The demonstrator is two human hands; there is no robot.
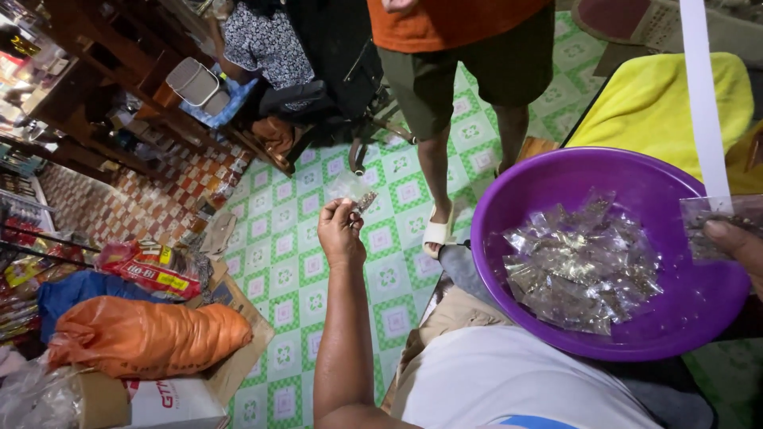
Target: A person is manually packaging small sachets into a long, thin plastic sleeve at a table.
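My left hand (340,230) is stretched out over the green-and-white tiled floor, pinching a small clear plastic packet (354,193) between thumb and fingers. My right hand (737,242) shows only at the right edge, its thumb pressed on another small clear packet (710,225) over the rim of a purple plastic basin (509,199). The basin rests on my lap and holds a heap of several small clear packets (580,266) with dark contents.
A person in an orange shirt, green shorts and white sandals (438,232) stands just beyond the basin. An orange sack (147,335), red snack bags (151,268) and cardboard lie at lower left. A yellow cloth (660,99) sits behind the basin. Wooden shelves (103,87) fill the upper left.
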